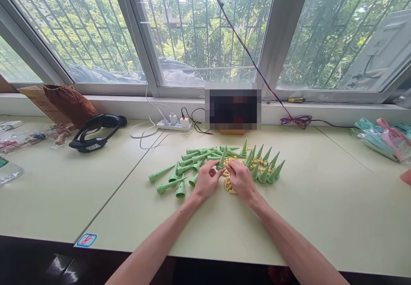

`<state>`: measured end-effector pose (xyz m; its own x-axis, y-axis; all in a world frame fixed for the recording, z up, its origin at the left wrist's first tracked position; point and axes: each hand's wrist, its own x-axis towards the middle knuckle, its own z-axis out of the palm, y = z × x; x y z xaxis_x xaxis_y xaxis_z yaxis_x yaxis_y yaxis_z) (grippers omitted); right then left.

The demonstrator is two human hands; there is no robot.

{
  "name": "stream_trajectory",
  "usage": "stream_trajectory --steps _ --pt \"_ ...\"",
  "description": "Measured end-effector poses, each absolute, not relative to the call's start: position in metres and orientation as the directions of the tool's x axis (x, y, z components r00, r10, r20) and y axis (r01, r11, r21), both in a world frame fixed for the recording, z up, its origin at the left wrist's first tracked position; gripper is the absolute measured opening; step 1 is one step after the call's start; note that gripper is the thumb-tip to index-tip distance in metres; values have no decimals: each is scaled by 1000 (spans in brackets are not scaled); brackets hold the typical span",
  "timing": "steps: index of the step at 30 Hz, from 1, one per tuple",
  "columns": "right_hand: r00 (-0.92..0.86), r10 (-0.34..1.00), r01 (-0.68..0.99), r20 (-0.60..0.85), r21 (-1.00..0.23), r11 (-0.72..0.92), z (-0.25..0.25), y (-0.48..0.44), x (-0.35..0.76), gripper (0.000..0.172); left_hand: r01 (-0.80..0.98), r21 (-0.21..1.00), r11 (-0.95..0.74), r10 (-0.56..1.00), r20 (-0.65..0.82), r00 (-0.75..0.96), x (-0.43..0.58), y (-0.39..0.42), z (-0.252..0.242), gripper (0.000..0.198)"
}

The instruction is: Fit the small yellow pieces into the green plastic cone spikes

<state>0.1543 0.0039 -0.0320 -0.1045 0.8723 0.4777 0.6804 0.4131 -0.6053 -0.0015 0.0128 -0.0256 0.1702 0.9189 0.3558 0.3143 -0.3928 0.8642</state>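
Note:
My left hand [207,179] is closed with its fingertips at the base of a green plastic cone spike [222,156], whose tip points up. Close beside it, my right hand [241,180] has its fingers pinched together over a heap of small yellow pieces [229,185]. Whatever it grips is hidden by the fingers. To the left lie several loose green spikes [167,185] on their sides, hollow ends showing. Several more green cones [272,173] stand upright on the right, with yellow pieces among them.
Behind the spikes stand a blurred-out screen [233,109] and a white power strip [175,125] with cables. A black headset [96,135] and a brown pouch [69,103] are at the left. Bagged pastel items [385,137] lie at the right on the pale table [321,216].

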Motion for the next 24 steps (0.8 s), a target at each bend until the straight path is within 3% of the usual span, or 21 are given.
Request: stream_trajectory --steps 24 --pt "-77 901 739 428 -582 340 -32 2 152 31 240 887 -395 915 355 194 -1 13 -28 34"
